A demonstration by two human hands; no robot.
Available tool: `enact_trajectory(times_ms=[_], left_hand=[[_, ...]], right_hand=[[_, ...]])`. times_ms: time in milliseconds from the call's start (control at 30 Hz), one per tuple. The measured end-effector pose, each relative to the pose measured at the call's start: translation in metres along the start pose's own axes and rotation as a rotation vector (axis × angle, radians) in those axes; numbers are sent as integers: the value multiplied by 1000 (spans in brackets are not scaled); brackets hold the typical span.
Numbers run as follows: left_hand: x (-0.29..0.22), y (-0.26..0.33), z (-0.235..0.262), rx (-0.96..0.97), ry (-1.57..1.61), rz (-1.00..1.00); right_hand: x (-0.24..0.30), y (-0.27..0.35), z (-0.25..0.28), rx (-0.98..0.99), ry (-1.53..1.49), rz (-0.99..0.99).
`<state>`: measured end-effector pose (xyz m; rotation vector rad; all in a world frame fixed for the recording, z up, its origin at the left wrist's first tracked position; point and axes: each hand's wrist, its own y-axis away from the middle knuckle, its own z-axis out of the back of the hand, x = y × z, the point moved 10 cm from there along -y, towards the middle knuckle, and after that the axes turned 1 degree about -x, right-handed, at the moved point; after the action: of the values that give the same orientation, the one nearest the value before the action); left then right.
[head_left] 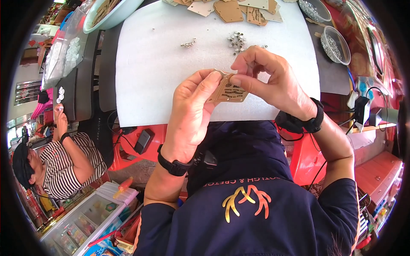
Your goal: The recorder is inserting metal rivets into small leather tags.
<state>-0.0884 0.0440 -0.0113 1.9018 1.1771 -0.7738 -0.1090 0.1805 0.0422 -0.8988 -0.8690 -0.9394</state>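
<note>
A brown printed card [230, 91] is held up over the near part of the white foam sheet [149, 77]. My left hand [192, 100] pinches the card's left edge between thumb and fingers. At its upper edge, my right hand [269, 77] has its thumb on the card and its fingers curled above. A thin pale strand [222, 71] shows along the card's top, between the two hands. Just beyond my hands lies a loose cluster of small silvery pieces [237, 42], with a smaller group [188, 43] to its left.
Brown and pale cards [228, 10] are heaped at the far edge. Clear bowls of small shiny pieces [334, 46] stand at the right, and a pale basin [112, 15] at the far left. A person in a striped shirt [70, 164] works at the left. A black power bank [144, 141] rests on red plastic.
</note>
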Motion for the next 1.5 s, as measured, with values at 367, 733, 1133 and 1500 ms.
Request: enact_trajectory(times_ms=[367,733,1133,1500], left_hand=[[2,0,-10,-23,79,-13],[3,-6,-1,-50,84,-80],[5,-7,-1,-55,154,-51],[6,-7,-1,-58,121,-88]], right_hand=[[4,-2,1,-39,77,89],[25,1,3,-112,200,205],[21,0,1,-99,191,180],[3,0,0,-85,143,34]])
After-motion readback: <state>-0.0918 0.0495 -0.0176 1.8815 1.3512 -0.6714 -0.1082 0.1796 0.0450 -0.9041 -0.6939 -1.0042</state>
